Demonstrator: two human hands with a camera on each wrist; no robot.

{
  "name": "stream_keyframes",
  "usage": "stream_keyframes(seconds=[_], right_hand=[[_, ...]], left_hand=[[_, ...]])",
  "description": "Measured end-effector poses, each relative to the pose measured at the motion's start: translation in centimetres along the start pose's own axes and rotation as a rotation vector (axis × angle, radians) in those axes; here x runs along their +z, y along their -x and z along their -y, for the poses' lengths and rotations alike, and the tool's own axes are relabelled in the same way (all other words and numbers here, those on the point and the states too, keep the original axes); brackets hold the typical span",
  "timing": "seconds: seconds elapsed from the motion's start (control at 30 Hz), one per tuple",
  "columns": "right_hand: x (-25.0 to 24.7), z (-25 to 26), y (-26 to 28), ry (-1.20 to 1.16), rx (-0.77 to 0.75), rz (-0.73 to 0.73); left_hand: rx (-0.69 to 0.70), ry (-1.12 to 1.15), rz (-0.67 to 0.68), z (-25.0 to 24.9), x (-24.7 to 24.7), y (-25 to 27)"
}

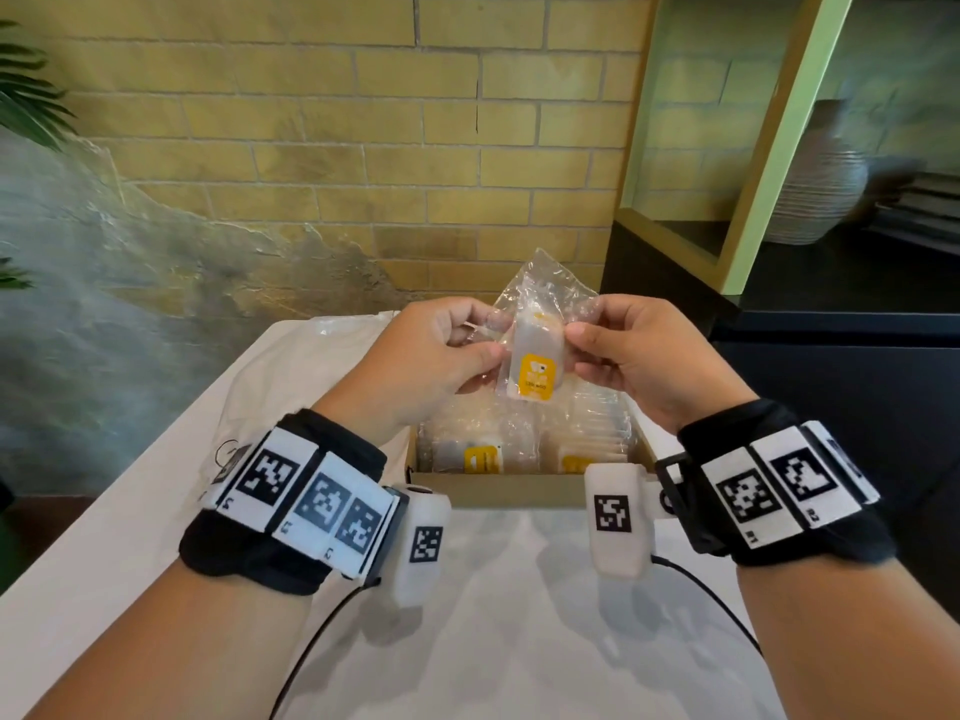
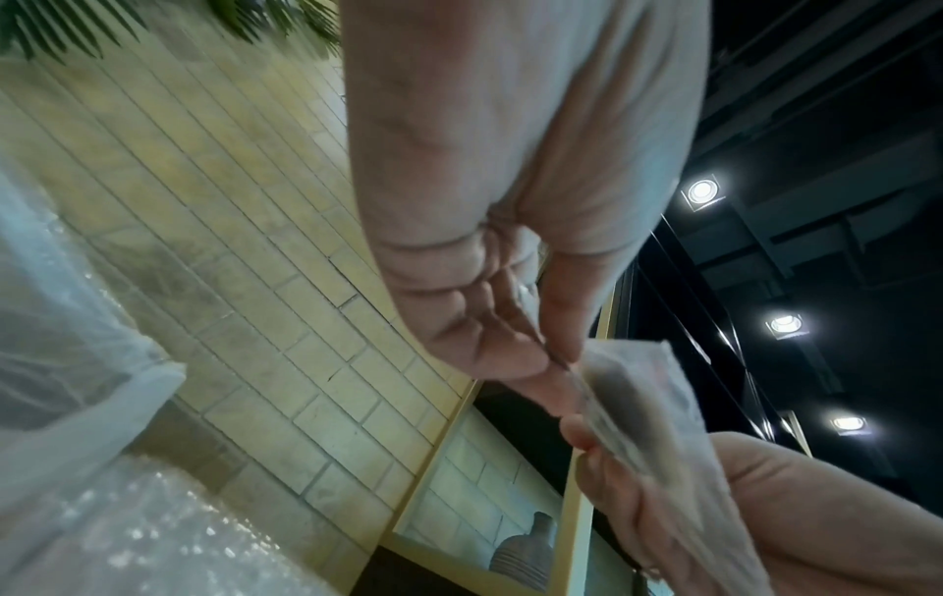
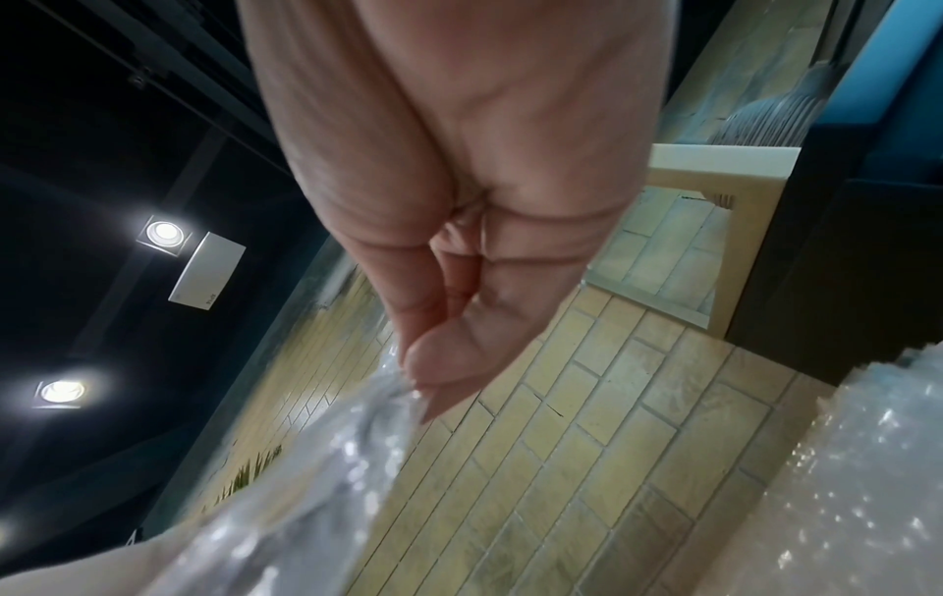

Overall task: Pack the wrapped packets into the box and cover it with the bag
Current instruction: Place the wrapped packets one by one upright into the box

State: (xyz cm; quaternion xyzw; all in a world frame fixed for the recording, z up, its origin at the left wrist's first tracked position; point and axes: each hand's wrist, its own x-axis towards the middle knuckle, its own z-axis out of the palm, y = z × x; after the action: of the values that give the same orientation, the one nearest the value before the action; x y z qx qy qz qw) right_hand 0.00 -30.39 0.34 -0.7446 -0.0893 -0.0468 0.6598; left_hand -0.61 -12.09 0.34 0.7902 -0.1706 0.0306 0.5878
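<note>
Above open cardboard box (image 1: 511, 492): clear bubble-wrapped packet with yellow label (image 1: 535, 363), pinched between curled fingers of left hand (image 1: 434, 350) and right hand (image 1: 636, 350).

A yellow brick wall (image 1: 363, 122) stood beyond the grip, its lower left patched with grey plaster (image 1: 78, 262). Right of the grip a pale green frame (image 1: 779, 148) rose over a dark counter (image 1: 831, 324) bearing a ribbed vase (image 1: 815, 189). Recessed ceiling lights (image 2: 703, 192) glowed overhead.
</note>
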Motion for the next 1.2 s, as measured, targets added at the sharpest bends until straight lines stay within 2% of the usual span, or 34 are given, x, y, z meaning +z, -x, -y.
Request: stream_keyframes(seconds=[0.13,0.33,0.47,0.57,0.67,0.93,1.2], right_hand=[[-0.4,0.0,-0.2,-0.038,-0.004,-0.017],[-1.1,0.2,-0.1,-0.007,-0.039,-0.046],[-1.6,0.5,0.0,-0.077,-0.025,-0.054],[-1.5,0.7,-0.1,-0.164,0.007,-0.067],[-1.3,0.8,-0.2,-0.183,0.004,-0.090],[-1.6,0.8,-0.2,-0.289,-0.053,-0.129],[-1.1,0.6,-0.1,-0.261,-0.061,-0.121]], left_hand=[[0.011,-0.015,-0.145,0.4,-0.7,-0.3],[0.028,0.007,-0.232,0.6,-1.0,-0.5],[0.056,0.009,-0.229,0.6,-0.9,-0.4],[0.098,-0.080,-0.245,0.6,-0.9,-0.4],[0.081,-0.105,-0.240,0.6,-0.9,-0.4],[0.015,0.139,-0.276,0.7,-0.4,-0.6],[-0.010,0.172,-0.238,0.4,0.5,-0.4]])
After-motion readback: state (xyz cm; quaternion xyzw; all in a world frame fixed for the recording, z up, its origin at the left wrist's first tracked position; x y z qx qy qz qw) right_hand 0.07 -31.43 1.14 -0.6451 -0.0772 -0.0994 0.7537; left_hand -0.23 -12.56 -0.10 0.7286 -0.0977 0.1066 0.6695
